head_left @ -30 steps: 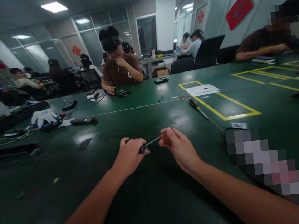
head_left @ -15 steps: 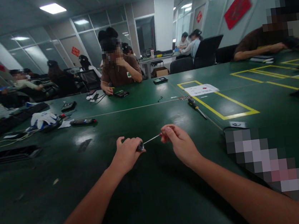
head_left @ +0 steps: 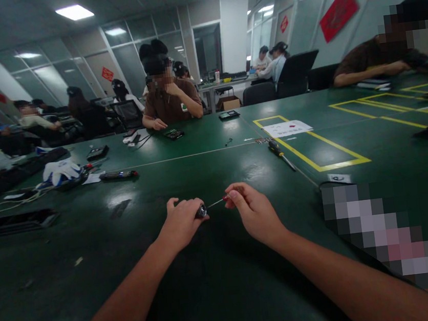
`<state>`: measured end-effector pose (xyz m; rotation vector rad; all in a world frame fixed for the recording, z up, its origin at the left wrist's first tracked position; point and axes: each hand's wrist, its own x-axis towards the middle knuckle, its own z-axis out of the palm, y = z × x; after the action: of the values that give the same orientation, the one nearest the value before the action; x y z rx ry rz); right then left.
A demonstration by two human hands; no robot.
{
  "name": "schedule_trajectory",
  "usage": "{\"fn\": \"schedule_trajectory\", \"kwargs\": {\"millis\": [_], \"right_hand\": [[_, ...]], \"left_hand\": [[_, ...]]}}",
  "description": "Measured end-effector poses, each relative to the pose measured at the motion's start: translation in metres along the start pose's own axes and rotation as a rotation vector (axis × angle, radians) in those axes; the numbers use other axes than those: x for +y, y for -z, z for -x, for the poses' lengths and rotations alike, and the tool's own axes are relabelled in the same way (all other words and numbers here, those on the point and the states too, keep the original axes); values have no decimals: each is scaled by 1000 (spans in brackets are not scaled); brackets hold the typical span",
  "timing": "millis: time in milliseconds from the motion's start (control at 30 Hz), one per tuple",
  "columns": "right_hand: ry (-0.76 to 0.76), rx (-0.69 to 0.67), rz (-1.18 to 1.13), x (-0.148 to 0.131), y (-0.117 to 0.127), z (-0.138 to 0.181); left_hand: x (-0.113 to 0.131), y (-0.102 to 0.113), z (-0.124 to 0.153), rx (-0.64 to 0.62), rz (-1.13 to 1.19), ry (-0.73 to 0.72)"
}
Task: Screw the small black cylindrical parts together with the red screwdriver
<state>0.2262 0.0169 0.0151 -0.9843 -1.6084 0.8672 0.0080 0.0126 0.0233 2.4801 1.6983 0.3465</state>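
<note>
While 1 slim metal-shafted tool [head_left: 215, 202] reaches out of the right hand [head_left: 256, 212], its red part at the narrowly pinching thumb and fingertips, the shaft points left at the round end of 1 dark cylinder [head_left: 202, 211]. The fingers of the left hand [head_left: 180, 223] curl around that cylinder, whose end juts right past them; whether the shaft enters it is too small to tell. Farther right on the green table [head_left: 220, 283] lie 1 yellow-and-black screwdriver [head_left: 281, 155] and 1 white sheet of paper [head_left: 287, 128]. To the left are 1 dark pen-shaped tool [head_left: 118, 175] and white-and-blue gloves [head_left: 60, 172] too bunched to count. On the far side sit 2 people in brown [head_left: 156, 100], the left with 1 circuit board [head_left: 174, 134] in front.
</note>
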Motion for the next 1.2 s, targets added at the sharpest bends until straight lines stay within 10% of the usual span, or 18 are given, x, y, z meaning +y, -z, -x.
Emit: {"fn": "schedule_trajectory", "kwargs": {"millis": [1200], "right_hand": [[47, 21, 92, -9, 2, 6]], "left_hand": [[-2, -2, 1, 1, 37, 19]]}}
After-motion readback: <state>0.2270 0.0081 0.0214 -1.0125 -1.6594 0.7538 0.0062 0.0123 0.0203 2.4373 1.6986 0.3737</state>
